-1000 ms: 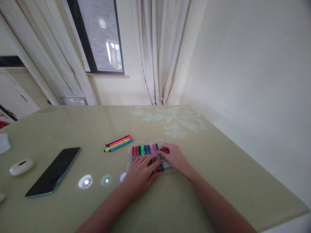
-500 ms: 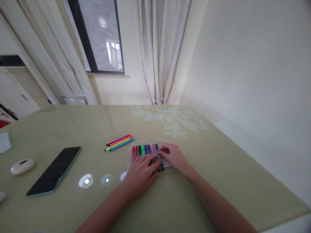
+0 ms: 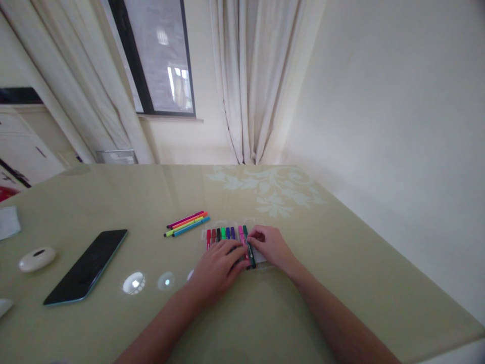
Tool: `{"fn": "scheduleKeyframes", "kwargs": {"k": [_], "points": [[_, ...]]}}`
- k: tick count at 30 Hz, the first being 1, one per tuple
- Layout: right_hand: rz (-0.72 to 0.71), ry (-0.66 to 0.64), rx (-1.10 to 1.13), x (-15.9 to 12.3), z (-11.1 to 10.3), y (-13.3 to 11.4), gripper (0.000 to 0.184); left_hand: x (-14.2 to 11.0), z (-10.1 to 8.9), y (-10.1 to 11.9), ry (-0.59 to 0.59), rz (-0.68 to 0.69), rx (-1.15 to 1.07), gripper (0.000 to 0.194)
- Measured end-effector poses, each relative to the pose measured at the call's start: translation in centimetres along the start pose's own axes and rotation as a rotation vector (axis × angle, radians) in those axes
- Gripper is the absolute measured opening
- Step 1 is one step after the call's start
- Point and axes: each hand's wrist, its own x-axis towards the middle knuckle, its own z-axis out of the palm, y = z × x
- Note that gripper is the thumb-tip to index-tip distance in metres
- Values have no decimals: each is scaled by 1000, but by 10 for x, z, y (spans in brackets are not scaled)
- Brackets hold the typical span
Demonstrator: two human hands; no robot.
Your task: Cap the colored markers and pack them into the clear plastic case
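Observation:
A clear plastic case [image 3: 203, 235] holds a row of markers in red, brown, black, green, blue and purple. My left hand [image 3: 220, 263] lies palm down across their lower ends, fingers stretched out, hiding much of the row. Beside its fingertips, a pink marker [image 3: 241, 233] rests slightly tilted. A dark green marker [image 3: 250, 253] leans along the pink one's right side. My right hand [image 3: 271, 245] has thumb and index finger closed in a pinch on the dark green marker's right edge. Under that hand, the right part of the case is partly covered.
Several loose pens [image 3: 187, 223] in magenta, orange, yellow and blue lie left of the case, beyond my left hand. Farther left are a black-screened phone [image 3: 86, 267] and a white oval object [image 3: 37, 259]. A white tissue [image 3: 9, 222] lies at the table's left edge.
My left hand has drawn back slightly to the left, its thumb off the dark green marker, showing more of that marker. My right hand stays at the dark green marker.

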Motion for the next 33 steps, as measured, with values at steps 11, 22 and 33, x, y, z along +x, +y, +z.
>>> {"fn": "scheduleKeyframes", "kwargs": {"k": [11, 22, 33], "points": [[-3, 125, 90, -2, -1, -5, 15, -14, -37, -75, 43, -666, 531, 31], [-32, 130, 65, -4, -1, -8, 16, -10, -39, -72, 39, -724, 528, 32], [-62, -52, 377, -11, 4, -30, 37, 9, -10, 4, 219, -437, -475, 36]]}}
